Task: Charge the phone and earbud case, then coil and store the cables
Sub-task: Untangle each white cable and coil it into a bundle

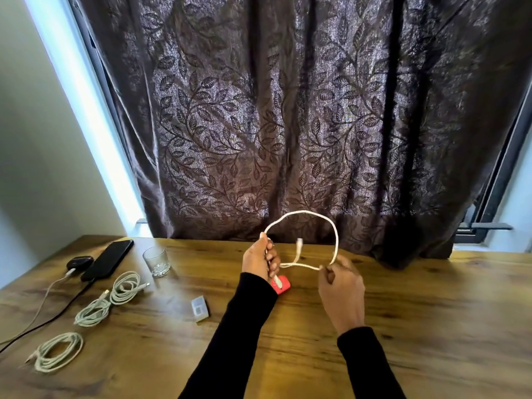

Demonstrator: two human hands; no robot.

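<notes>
Above the wooden table I hold a short white cable bent into a loop. My left hand is closed around one end of it. My right hand pinches the cable where the loop crosses itself, and the free plug end dangles between my hands. At the far left a black phone lies flat with a dark cable running from it. Beside it sits a dark earbud case with a white cable plugged in.
Three coiled white cables lie at the left: one, another and a third. A glass tumbler stands behind them. A small clear plastic box and a red object lie under my left arm. A dark leaf-patterned curtain hangs behind.
</notes>
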